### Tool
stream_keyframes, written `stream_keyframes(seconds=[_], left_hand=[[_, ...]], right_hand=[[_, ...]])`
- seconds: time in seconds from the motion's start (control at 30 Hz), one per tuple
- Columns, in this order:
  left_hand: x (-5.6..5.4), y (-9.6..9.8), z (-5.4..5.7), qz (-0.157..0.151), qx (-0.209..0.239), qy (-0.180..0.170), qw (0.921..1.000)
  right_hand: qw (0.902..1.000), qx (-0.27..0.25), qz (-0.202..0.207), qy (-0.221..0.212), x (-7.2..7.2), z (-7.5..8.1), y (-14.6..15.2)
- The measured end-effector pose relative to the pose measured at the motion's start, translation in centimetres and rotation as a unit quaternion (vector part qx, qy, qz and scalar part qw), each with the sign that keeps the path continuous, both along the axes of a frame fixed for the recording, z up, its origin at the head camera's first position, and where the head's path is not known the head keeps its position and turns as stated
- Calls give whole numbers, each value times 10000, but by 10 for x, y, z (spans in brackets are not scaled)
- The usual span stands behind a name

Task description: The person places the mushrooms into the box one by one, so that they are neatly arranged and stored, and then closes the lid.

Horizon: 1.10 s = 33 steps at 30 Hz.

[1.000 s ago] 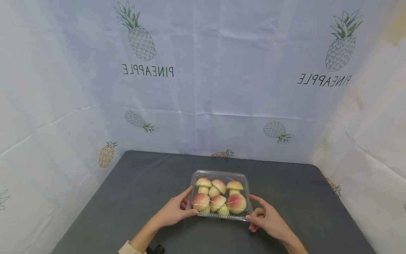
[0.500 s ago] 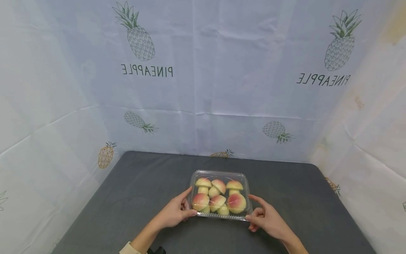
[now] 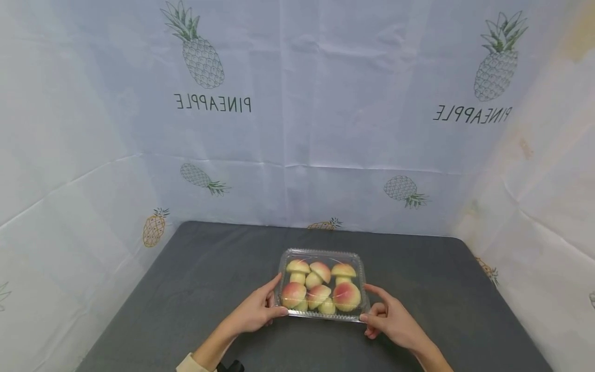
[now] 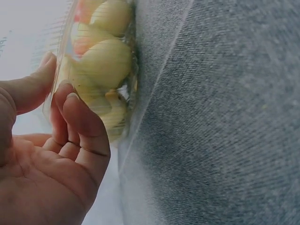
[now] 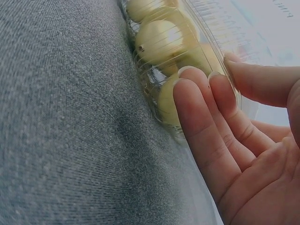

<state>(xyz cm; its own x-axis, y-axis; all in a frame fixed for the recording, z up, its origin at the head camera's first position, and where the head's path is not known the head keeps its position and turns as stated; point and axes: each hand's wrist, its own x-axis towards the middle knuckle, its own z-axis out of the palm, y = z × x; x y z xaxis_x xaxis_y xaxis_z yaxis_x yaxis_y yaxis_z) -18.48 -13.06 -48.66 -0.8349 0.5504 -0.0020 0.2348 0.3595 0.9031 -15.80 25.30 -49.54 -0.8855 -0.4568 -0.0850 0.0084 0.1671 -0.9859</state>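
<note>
A clear plastic clamshell box (image 3: 321,253) lies closed on the dark table, holding several yellow mushroom-shaped pieces (image 3: 347,297) with reddish caps. My left hand (image 3: 251,312) grips its left side, the thumb at the near corner and the index finger along the side. At the opposite side, my right hand (image 3: 395,323) holds the near right corner the same way. The left wrist view has my left hand (image 4: 61,154) pinching the rim between thumb and fingertips. In the right wrist view, my right hand (image 5: 234,140) pinches the rim too, its fingertips below the edge.
The dark grey cloth-covered table (image 3: 223,258) spreads around the box. White curtains (image 3: 297,129) printed with pineapples close in the back and both sides. A small black object (image 3: 232,366) shows beside the left wrist, near a cream sleeve (image 3: 190,363).
</note>
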Motion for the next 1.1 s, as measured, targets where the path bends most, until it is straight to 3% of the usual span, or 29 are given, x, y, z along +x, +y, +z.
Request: stream_keyframes(seconds=[0.47, 0.7, 1.1], left_hand=[[-4, 0, -1, -102, 37, -282, 9995], [-1, -2, -7, 168, 28, -78, 9998], [3, 3, -5, 365, 108, 70, 9993]], right_hand=[[10000, 41, -79, 23, 2, 1, 1], [9999, 80, -69, 47, 2, 3, -1], [9994, 193, -199, 198, 4, 7, -6]])
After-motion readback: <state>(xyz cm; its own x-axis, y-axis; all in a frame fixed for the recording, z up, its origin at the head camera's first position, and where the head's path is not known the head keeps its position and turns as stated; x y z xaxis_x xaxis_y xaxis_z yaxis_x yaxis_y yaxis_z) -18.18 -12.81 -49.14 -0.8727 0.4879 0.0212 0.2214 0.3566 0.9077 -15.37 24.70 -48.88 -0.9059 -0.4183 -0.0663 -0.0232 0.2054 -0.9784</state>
